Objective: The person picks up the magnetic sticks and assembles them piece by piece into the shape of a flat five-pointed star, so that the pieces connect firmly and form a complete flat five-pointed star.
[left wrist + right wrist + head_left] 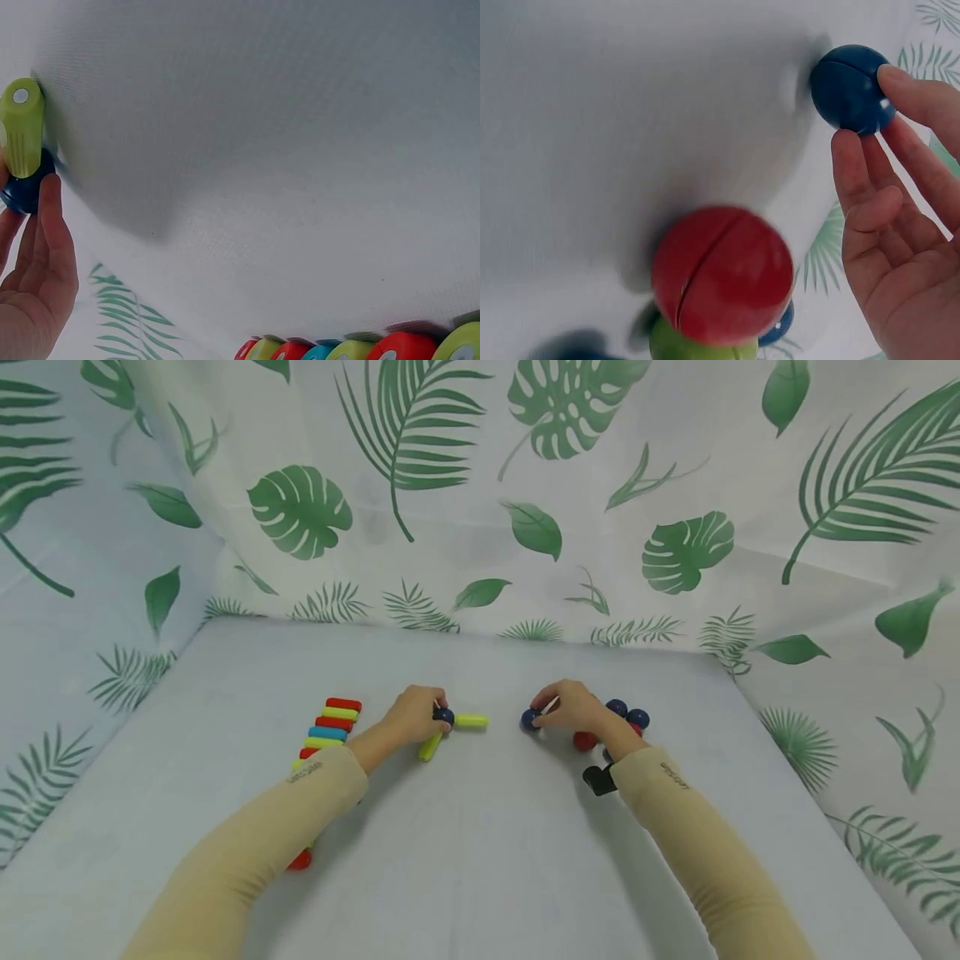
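Note:
My left hand (414, 713) grips a dark blue ball (444, 717). Two yellow-green rods meet that ball: one rod (471, 721) points right, the other rod (430, 747) slants toward me. Seen from the left wrist, the near rod (22, 127) ends in a round silvery disc. Farther right, my right hand (573, 706) pinches a second dark blue ball (530, 720) at the table surface. The right wrist view shows thumb and fingertips around this blue ball (853, 88), with a red ball (724, 275) close by.
Red, yellow-green and blue rods (327, 732) lie in a column left of my left forearm, which partly hides them. Beside my right wrist sit loose balls (637, 719), red and dark blue, and a black object (600, 781). Leaf-printed cloth (525, 568) walls the table.

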A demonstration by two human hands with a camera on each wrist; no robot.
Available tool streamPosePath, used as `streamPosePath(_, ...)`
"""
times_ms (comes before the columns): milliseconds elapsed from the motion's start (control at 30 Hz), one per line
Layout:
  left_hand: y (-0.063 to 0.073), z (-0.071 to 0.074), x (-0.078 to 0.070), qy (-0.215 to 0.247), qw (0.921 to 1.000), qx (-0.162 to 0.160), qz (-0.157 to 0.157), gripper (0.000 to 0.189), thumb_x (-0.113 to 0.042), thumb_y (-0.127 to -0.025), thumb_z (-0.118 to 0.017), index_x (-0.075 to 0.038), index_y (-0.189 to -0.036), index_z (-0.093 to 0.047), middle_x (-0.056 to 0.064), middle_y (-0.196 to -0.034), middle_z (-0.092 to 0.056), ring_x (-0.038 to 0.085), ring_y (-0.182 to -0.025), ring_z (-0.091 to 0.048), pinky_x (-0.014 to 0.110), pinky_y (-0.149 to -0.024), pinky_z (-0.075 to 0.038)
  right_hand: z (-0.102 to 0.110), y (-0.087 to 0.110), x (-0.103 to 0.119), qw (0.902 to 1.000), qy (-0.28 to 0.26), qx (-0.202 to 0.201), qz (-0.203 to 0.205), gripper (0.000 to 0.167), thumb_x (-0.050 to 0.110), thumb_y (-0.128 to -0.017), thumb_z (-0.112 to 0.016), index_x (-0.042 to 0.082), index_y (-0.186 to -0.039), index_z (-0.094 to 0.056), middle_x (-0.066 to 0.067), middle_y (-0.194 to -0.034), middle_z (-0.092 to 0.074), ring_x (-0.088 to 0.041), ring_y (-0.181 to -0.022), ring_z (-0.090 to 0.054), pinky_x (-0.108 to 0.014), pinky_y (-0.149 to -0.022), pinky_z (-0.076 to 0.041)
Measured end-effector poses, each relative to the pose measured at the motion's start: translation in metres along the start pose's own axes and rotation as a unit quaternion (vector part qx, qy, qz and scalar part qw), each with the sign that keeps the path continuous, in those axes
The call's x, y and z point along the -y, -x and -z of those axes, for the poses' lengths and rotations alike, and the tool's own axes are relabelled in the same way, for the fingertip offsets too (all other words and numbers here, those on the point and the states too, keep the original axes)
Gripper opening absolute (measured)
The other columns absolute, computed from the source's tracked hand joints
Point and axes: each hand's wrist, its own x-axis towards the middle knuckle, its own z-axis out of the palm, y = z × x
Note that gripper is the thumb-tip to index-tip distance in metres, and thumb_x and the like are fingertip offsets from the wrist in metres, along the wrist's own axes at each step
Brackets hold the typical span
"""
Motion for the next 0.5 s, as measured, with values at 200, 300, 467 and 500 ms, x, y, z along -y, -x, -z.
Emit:
streamPosePath(200,0.001,0.002,-0.001,-0.003,1.0,0.002,0.003,0.027,-0.02,-0.079,-0.072,-0.005,-0.1,-0.061,0.011,-0.098,-0.063,0.022,-0.091,-0.056,0.035,-0.082,-0.046,-0.01,-0.004,0.011,0.9994,-0.031,0.014,0.011,0.031,0.018,-0.08,-0.07,0.004,-0.107,-0.065,-0.008,-0.105,-0.064,-0.022,-0.093,-0.061,-0.034,-0.079,-0.049)
streamPosePath(300,0.001,0.002,-0.002,-0.001,1.0,0.005,0.003,0.028,-0.02,-0.08,-0.072,-0.006,-0.101,-0.061,0.011,-0.098,-0.062,0.022,-0.091,-0.056,0.035,-0.082,-0.046,-0.015,-0.005,0.016,0.9988,-0.041,0.017,0.018,0.03,0.018,-0.08,-0.07,0.004,-0.107,-0.066,-0.008,-0.105,-0.064,-0.021,-0.091,-0.061,-0.033,-0.077,-0.05)
streamPosePath(467,0.002,0.003,-0.003,-0.002,1.0,0.004,0.004,0.028,-0.02,-0.08,-0.072,-0.006,-0.101,-0.061,0.01,-0.098,-0.063,0.022,-0.09,-0.055,0.035,-0.082,-0.046,-0.022,-0.008,0.025,0.9978,-0.053,0.024,0.032,0.031,0.018,-0.08,-0.07,0.004,-0.108,-0.065,-0.007,-0.105,-0.064,-0.02,-0.09,-0.061,-0.031,-0.076,-0.05)
streamPosePath(500,0.002,0.003,-0.003,-0.002,1.0,0.001,0.005,0.028,-0.02,-0.079,-0.072,-0.006,-0.101,-0.061,0.011,-0.098,-0.063,0.023,-0.09,-0.055,0.035,-0.082,-0.046,-0.022,-0.009,0.026,0.9976,-0.056,0.025,0.033,0.03,0.017,-0.08,-0.07,0.004,-0.107,-0.065,-0.007,-0.105,-0.064,-0.02,-0.091,-0.061,-0.031,-0.076,-0.05)
